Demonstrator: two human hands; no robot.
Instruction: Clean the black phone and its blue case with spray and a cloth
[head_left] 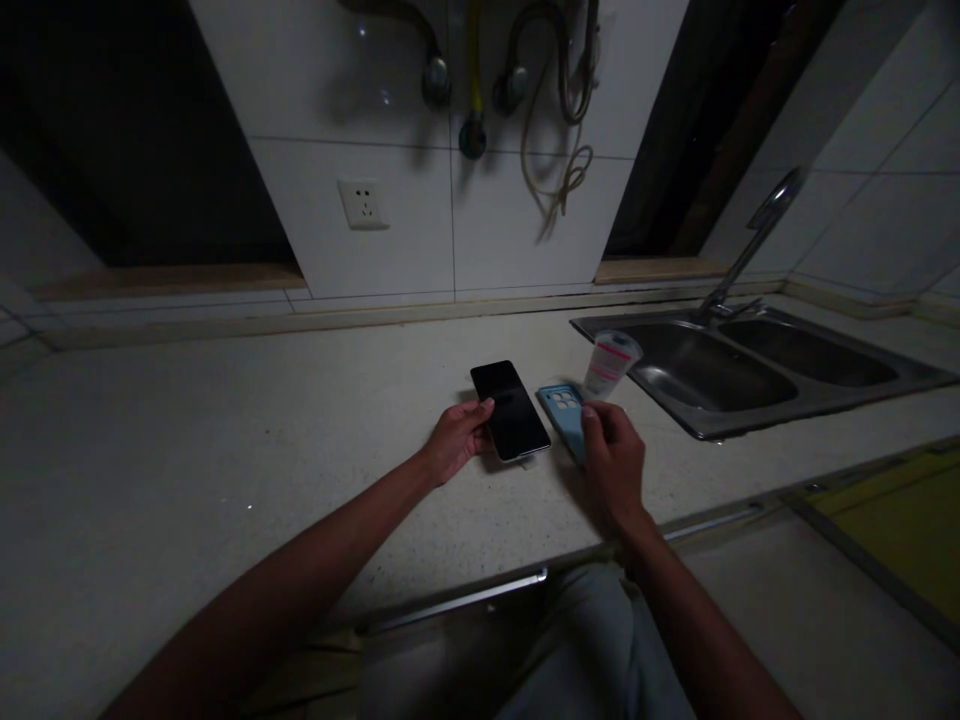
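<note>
A black smartphone (511, 409) is held screen up just above the pale countertop (225, 440), gripped at its near left edge by my left hand (456, 441). Right beside it lies a blue phone case (565, 412) with camera cut-outs at its far end. My right hand (613, 462) covers the case's near end, fingers curled onto it. A clear plastic cup (609, 364) with a pink band stands just behind the case, near the sink edge.
A double steel sink (750, 372) with a tall tap (754, 235) fills the right side. A wall socket (364, 203) and hanging hoses (555, 120) are on the tiled back wall. The counter's front edge (480, 595) runs close to my lap.
</note>
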